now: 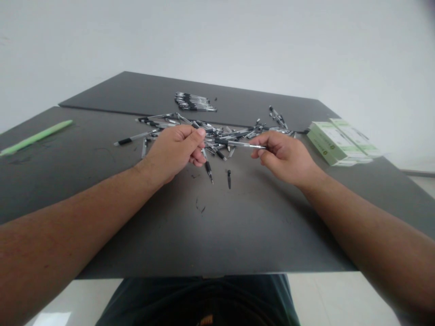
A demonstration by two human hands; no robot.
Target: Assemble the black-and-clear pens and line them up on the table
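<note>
A clear pen with a black grip [238, 144] lies level in the pinch of my right hand [282, 154], its far end pointing toward my left hand. My left hand [180, 147] is closed, thumb pressed on the forefinger; whatever it pinches, if anything, is too small or hidden to name. Behind both hands spreads a loose pile of clear and black pen parts [234, 132]. Another pen [208, 168] slants tip-down in the picture just below my left fingers; I cannot tell whether they touch it. A small black clip-like piece [229, 179] rests on the table between the hands.
Farther back, a neat row of pens [195, 102] lies on the second dark tabletop. Green and white boxes [340, 142] stand at the right. A long light-green stick [37, 137] lies at the left. Black scraps [200, 207] dot the grey table [217, 244].
</note>
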